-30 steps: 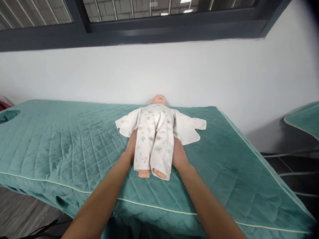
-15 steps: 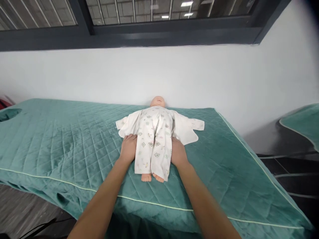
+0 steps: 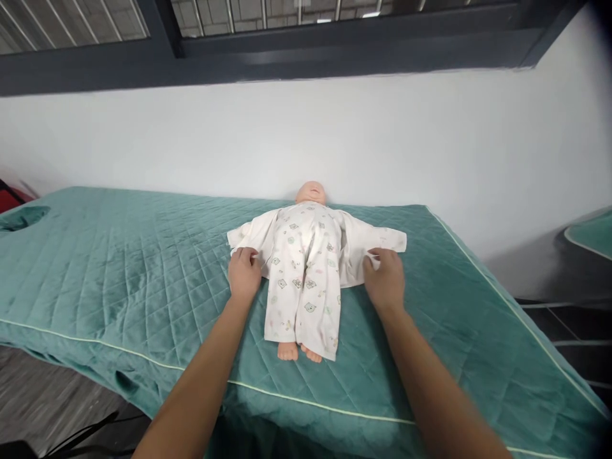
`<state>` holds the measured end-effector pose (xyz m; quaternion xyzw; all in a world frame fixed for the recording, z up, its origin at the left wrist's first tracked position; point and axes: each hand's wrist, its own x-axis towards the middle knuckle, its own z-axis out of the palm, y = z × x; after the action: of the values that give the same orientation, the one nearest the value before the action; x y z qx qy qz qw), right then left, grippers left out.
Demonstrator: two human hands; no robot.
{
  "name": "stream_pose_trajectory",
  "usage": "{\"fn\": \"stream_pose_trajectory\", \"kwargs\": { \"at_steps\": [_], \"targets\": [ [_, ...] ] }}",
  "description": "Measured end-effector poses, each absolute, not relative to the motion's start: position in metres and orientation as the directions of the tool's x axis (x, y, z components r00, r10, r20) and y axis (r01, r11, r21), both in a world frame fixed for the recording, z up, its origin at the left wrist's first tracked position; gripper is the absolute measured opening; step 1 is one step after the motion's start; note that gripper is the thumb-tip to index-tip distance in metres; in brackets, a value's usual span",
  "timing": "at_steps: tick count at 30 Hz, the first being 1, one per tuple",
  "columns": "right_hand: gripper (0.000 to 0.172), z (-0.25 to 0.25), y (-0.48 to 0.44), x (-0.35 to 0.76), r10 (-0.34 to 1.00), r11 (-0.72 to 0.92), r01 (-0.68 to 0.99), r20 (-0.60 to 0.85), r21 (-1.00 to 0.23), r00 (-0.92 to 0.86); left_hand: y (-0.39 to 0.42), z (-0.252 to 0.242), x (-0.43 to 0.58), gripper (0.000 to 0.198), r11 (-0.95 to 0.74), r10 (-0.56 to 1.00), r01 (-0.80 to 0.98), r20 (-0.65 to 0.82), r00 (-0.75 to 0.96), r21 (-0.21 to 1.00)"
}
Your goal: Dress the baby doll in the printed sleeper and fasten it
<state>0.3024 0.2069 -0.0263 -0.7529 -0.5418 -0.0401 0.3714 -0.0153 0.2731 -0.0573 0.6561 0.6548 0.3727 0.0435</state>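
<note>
A baby doll (image 3: 311, 192) lies on its back, head toward the wall and bare feet toward me. Printed white trousers (image 3: 301, 280) cover its legs and reach up over its torso. Its white shirt (image 3: 356, 239) is spread to both sides, sleeves stretched outward. My left hand (image 3: 245, 274) pinches the lower edge of the shirt's left flap. On the other side, my right hand (image 3: 385, 277) has fingers closed on the edge of the right flap. The trousers lie between my hands, untouched.
The doll rests on a bed with a green quilted cover (image 3: 143, 268), which has a hole at its far left. Behind stands a white wall (image 3: 239, 140) under a dark window frame (image 3: 335, 54). Another green-covered surface (image 3: 593, 234) shows at right.
My hands have moved from beside the trouser legs outward to the shirt flaps, the right one farther. The fingers now pinch the flap edges, and the right flap's corner is drawn in.
</note>
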Motion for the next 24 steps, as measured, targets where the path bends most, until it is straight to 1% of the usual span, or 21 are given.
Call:
{"fn": "stream_pose_trajectory", "kwargs": {
  "at_steps": [2, 4, 6, 8, 9, 10, 12, 13, 15, 17, 19, 20, 21, 22, 23, 24],
  "targets": [
    [0.033, -0.025, 0.214, 0.321, 0.775, -0.297, 0.835, 0.393, -0.464, 0.494, 0.278, -0.054, -0.016, 0.024, -0.087, 0.868, 0.825, 0.449, -0.212, 0.559],
    [0.039, -0.024, 0.214, 0.330, 0.779, -0.411, 0.821, 0.314, -0.397, 0.542, 0.283, -0.050, -0.017, 0.024, -0.002, 0.853, 0.816, 0.427, -0.300, 0.578],
    [0.046, -0.022, 0.209, 0.330, 0.785, -0.455, 0.822, 0.282, -0.343, 0.552, 0.287, -0.046, -0.017, 0.025, 0.091, 0.850, 0.804, 0.375, -0.370, 0.588],
    [0.046, -0.021, 0.204, 0.327, 0.790, -0.467, 0.819, 0.259, -0.332, 0.555, 0.290, -0.045, -0.018, 0.028, 0.137, 0.852, 0.797, 0.341, -0.398, 0.588],
    [0.041, -0.021, 0.202, 0.326, 0.794, -0.465, 0.811, 0.238, -0.355, 0.560, 0.291, -0.045, -0.018, 0.030, 0.144, 0.852, 0.795, 0.335, -0.403, 0.589],
    [0.035, -0.020, 0.201, 0.326, 0.789, -0.456, 0.784, 0.216, -0.421, 0.575, 0.291, -0.046, -0.018, 0.031, 0.147, 0.850, 0.792, 0.334, -0.408, 0.592],
    [0.021, -0.018, 0.203, 0.327, 0.762, -0.406, 0.673, 0.178, -0.618, 0.623, 0.292, -0.047, -0.017, 0.035, 0.151, 0.843, 0.785, 0.337, -0.419, 0.601],
    [0.017, -0.016, 0.206, 0.327, 0.746, -0.365, 0.602, 0.163, -0.711, 0.645, 0.291, -0.048, -0.016, 0.037, 0.158, 0.835, 0.782, 0.341, -0.432, 0.603],
    [0.014, -0.006, 0.216, 0.322, 0.726, -0.273, 0.480, 0.149, -0.833, 0.671, 0.291, -0.049, -0.014, 0.040, 0.179, 0.811, 0.775, 0.355, -0.464, 0.606],
    [0.021, 0.011, 0.228, 0.307, 0.743, -0.171, 0.425, 0.167, -0.889, 0.648, 0.290, -0.048, -0.013, 0.042, 0.203, 0.788, 0.769, 0.365, -0.496, 0.606],
    [0.025, 0.031, 0.235, 0.284, 0.797, -0.015, 0.385, 0.221, -0.923, 0.561, 0.289, -0.046, -0.012, 0.042, 0.225, 0.780, 0.766, 0.360, -0.512, 0.602],
    [0.022, 0.042, 0.235, 0.272, 0.837, 0.062, 0.388, 0.260, -0.920, 0.482, 0.288, -0.046, -0.013, 0.041, 0.228, 0.787, 0.769, 0.352, -0.507, 0.597],
    [0.018, 0.050, 0.233, 0.260, 0.908, 0.173, 0.428, 0.312, -0.887, 0.281, 0.288, -0.045, -0.013, 0.038, 0.225, 0.800, 0.775, 0.342, -0.493, 0.591],
    [0.017, 0.057, 0.230, 0.250, 0.939, 0.268, 0.466, 0.336, -0.843, 0.068, 0.287, -0.044, -0.014, 0.034, 0.215, 0.815, 0.782, 0.333, -0.474, 0.586],
    [0.018, 0.060, 0.225, 0.242, 0.939, 0.340, 0.493, 0.322, -0.801, -0.124, 0.288, -0.044, -0.014, 0.030, 0.201, 0.831, 0.788, 0.325, -0.452, 0.582],
    [0.017, 0.060, 0.220, 0.235, 0.921, 0.387, 0.506, 0.295, -0.771, -0.255, 0.288, -0.044, -0.015, 0.027, 0.184, 0.845, 0.794, 0.320, -0.429, 0.580]
  ]
}}
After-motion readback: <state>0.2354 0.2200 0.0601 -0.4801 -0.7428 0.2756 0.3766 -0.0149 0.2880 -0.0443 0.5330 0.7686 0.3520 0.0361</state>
